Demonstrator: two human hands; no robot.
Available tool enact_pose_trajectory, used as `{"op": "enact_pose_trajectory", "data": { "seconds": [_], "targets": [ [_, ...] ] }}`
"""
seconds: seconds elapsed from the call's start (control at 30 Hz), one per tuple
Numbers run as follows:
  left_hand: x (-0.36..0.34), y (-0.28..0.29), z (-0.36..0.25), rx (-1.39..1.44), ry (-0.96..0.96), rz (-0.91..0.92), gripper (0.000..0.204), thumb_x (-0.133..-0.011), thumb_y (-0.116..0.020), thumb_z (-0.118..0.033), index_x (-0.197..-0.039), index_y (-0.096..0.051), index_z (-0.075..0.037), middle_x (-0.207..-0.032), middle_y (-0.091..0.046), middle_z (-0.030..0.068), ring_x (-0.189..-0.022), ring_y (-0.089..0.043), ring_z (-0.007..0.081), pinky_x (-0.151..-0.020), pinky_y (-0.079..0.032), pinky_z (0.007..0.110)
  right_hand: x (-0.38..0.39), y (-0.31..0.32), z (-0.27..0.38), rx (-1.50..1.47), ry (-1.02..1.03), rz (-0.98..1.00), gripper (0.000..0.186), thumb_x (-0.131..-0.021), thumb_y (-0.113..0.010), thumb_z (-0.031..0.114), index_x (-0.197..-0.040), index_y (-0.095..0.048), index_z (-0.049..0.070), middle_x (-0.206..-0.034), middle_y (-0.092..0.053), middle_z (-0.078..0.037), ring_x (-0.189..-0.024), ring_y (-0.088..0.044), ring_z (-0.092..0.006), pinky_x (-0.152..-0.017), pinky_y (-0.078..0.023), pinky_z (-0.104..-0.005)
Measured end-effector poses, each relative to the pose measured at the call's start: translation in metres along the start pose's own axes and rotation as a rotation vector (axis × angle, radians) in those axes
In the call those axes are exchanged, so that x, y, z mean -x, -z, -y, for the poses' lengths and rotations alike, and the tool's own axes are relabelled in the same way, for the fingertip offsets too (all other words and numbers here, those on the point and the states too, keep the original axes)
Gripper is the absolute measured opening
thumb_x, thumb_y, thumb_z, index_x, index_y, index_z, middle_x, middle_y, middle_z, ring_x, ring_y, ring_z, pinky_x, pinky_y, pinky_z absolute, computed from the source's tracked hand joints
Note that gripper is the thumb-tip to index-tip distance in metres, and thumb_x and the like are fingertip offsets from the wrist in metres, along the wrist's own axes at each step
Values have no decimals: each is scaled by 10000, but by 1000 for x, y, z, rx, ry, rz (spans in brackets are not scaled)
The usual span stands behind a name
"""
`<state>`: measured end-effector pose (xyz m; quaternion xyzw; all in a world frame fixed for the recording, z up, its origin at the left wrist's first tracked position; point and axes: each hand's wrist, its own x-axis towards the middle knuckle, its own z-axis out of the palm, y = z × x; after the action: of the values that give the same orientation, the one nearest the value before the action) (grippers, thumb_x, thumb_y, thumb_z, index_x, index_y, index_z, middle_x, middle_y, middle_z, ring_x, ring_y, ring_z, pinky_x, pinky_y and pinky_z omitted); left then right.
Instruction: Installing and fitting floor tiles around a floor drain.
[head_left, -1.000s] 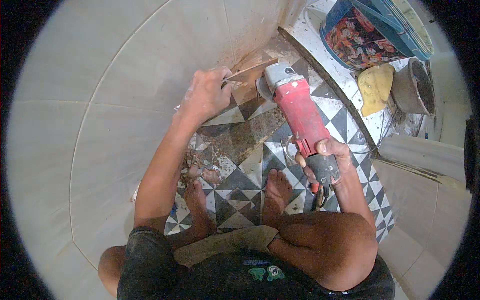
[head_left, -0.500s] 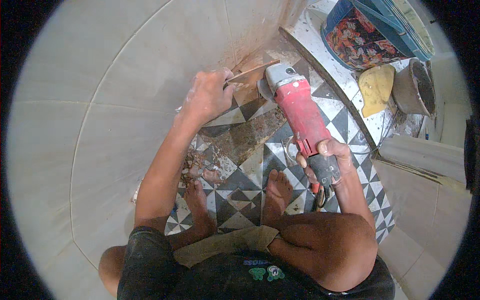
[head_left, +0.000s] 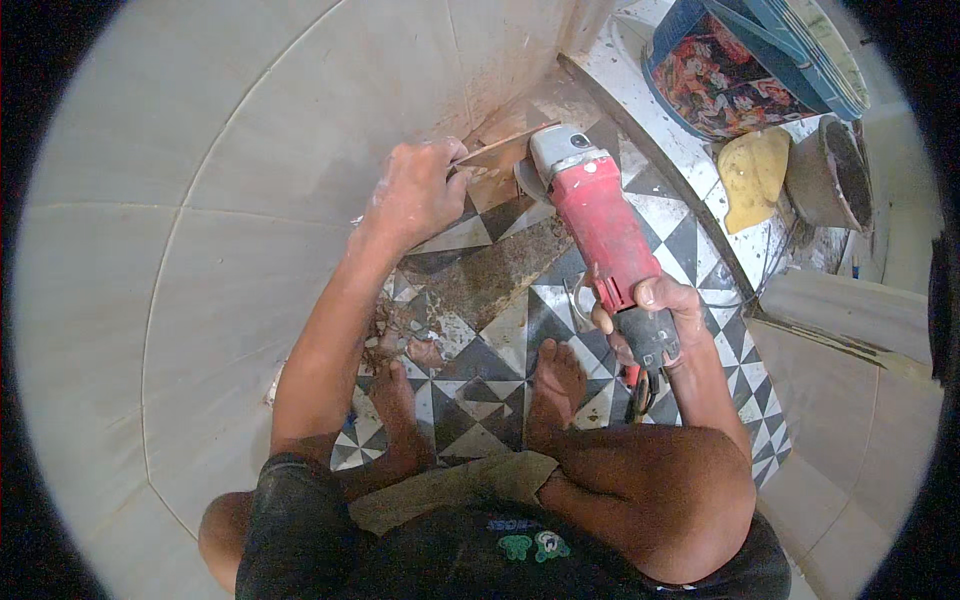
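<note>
My left hand (head_left: 415,190) pinches one end of a thin reddish-brown tile piece (head_left: 503,144), held up off the floor beside the wall. In my right hand (head_left: 668,300) is a red angle grinder (head_left: 606,225), gripped round its dark rear body. Its grey metal head lies by the far end of the tile piece. The cutting disc (head_left: 528,180) shows at the left of that head, close to the tile piece; whether they touch I cannot tell.
Below my hands a dirt-filled strip (head_left: 490,275) breaks the black-and-white patterned floor. Broken rubble (head_left: 392,335) lies near my left foot. Beyond a raised curved edge (head_left: 665,155) stand a blue bucket (head_left: 690,75), a yellow plate (head_left: 750,178) and a dirty grey pail (head_left: 815,180). Pale tiled wall (head_left: 250,150) rises at left.
The tile piece has tilted slightly, so it shows more edge-on. Both hands and the grinder stay in nearly the same place.
</note>
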<state>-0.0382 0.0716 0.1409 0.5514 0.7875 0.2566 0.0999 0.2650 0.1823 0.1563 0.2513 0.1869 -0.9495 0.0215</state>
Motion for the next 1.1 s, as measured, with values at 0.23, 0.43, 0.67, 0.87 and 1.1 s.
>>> {"op": "enact_pose_trajectory", "data": {
  "seconds": [0.23, 0.43, 0.67, 0.87, 1.1],
  "targets": [
    [-2, 4, 12, -8, -8, -8, 163, -832, -688, -145, -937, -665, -22, -816, -668, 206, -769, -653, 393, -699, -509, 447, 4, -11, -4, 112, 39, -93, 545, -706, -722, 288, -1112, -554, -33, -763, -647, -178, -464, -607, -211, -378, -494, -305],
    [-17, 6, 4, -33, 121, 137, 242, -866, -627, -214, -977, -646, 0, -864, -658, 267, -858, -642, 453, -778, -509, 522, 13, -3, -5, 97, 112, -111, 535, -707, -718, 284, -1101, -560, -42, -760, -640, -180, -469, -607, -214, -385, -497, -311],
    [-26, -11, -4, -296, 219, 105, 429, -840, -673, -337, -1129, -593, -30, -900, -676, 269, -899, -648, 463, -797, -505, 543, 9, 13, -10, 119, 204, -154, 615, -710, -727, 304, -1181, -512, -29, -767, -626, -199, -466, -606, -221, -359, -485, -317],
    [-39, -38, -13, -405, 192, -40, 549, -753, -759, -446, -1085, -609, -36, -940, -683, 202, -954, -649, 380, -825, -503, 499, 14, 21, -16, 111, 324, -210, 636, -712, -732, 320, -1193, -495, -22, -761, -624, -197, -441, -592, -212, -344, -485, -305],
    [-45, -48, -15, -510, 375, -88, 591, -707, -769, -543, -1010, -659, -49, -975, -705, 168, -977, -663, 339, -841, -473, 461, 22, 30, -16, 104, 351, -204, 613, -714, -720, 307, -1168, -489, -34, -755, -618, -191, -436, -594, -213, -329, -476, -306]
  ]
}}
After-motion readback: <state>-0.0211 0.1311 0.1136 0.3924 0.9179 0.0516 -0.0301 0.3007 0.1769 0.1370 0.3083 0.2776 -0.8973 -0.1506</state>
